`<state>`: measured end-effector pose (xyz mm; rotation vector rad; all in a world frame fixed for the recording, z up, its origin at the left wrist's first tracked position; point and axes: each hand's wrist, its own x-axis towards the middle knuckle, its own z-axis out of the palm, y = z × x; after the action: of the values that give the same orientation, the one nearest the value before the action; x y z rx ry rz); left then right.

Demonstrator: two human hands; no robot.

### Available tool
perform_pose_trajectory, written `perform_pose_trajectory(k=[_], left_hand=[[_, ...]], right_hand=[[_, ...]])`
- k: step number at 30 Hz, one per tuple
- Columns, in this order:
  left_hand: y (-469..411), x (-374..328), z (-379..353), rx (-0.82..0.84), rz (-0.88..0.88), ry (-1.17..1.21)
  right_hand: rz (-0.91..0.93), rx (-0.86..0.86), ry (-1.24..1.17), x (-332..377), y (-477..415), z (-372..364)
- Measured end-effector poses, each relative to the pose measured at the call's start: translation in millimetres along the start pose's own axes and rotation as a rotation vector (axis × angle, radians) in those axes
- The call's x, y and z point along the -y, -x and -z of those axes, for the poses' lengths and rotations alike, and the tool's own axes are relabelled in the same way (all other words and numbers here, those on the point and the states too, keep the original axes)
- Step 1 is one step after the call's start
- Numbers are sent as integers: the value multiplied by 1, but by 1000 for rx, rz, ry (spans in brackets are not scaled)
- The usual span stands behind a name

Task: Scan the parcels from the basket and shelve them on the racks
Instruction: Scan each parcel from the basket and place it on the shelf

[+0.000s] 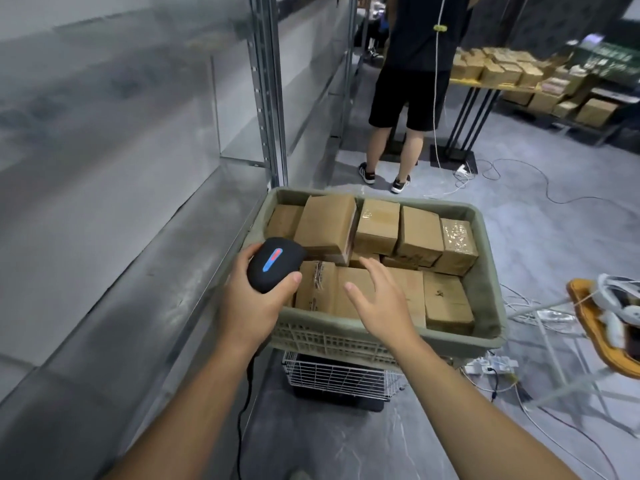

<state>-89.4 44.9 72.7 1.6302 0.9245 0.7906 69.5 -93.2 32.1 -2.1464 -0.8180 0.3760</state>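
Left hand [247, 306] grips a black barcode scanner [273, 265], its underside hidden; right hand [381, 303] spread above cardboard parcels [446, 299] crowding the basket [491, 271] rim

The rack [104, 174] beside you is blurred to grey streaks; the top edge cuts the bystander [417, 46] off at the upper torso.

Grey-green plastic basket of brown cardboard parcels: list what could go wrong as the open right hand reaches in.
1. The brown cardboard parcels sit tightly packed in the grey-green plastic basket. The right hand alone may struggle to lift one, since the left hand grips the black handheld scanner.
2. The scanner's black cable hangs beside the white wire cart below and could snag.
3. White cables lie on the floor right of the basket, possibly a trip hazard.
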Motion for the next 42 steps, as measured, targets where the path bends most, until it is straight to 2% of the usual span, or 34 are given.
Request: perform_pose_trajectory(k=[11,16,24,31,37,42], left_hand=[[-59,-2,-59,87,34,-7],[-94,1,-91,82,73,-16],[-149,12,-135,57,151,-46],[-166,29,-143,21,224,-45],[-171,31,-131,38,225,-27],[-161,28,-119,82,180,-21]], right_hand=[[-123,-104,0,-34,-88,15],[-148,-82,41,-54,-153,12],[-277,-25,329,-81,-238,-8],[-380,-7,495,-95,-260,-34],[-430,-47,412,-88,-256,-29],[-328,-140,223,-80,-224,-13]])
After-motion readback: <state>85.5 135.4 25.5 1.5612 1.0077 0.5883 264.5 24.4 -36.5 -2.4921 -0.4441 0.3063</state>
